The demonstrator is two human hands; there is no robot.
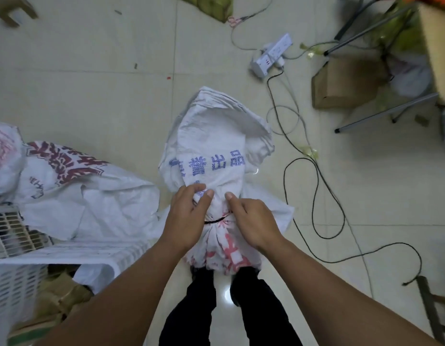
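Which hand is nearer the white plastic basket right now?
Left. The left hand grips the sack neck on the side facing the basket, which sits low to its left; the right hand holds the neck's far side, farther off.

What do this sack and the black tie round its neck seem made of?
Sack: likely woven plastic, matte white with printed lettering; it holds stiff, crisp creases. Tie: thin black cord or string, dull; too fine to tell the fibre.
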